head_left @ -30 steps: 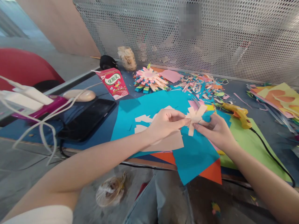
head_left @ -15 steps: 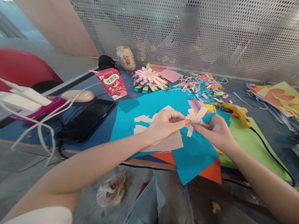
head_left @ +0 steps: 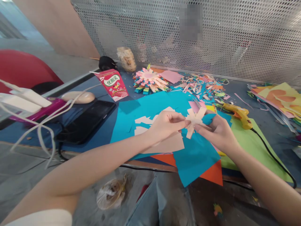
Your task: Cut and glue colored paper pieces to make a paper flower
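Over the blue paper, a cream paper flower (head_left: pixel 195 118) with strip-like petals is held between both hands. My left hand (head_left: pixel 167 123) pinches its left side with thumb and fingertips. From the right, my right hand (head_left: pixel 215 128) grips it with the thumb in front and the fingers curled behind. A rounded blue piece (head_left: pixel 208 119) sticks out by the right fingers; I cannot tell what it is. Below my left hand lies a cut cream sheet (head_left: pixel 168 144) on a large blue sheet (head_left: pixel 150 102). A slim metallic tool (head_left: pixel 195 102), partly hidden, shows just behind the flower.
A fringed paper flower (head_left: pixel 150 78) and paper scraps (head_left: pixel 202 84) lie behind. A yellow glue gun (head_left: pixel 238 113) rests on green paper (head_left: pixel 263 147) at right. Leftward are a red drink carton (head_left: pixel 114 84), a black phone (head_left: pixel 87 122) and white cables (head_left: pixel 41 128).
The cream flower has turned and shifted slightly left between my fingers. More of the blue piece shows by my right hand. Both hands keep their grip.
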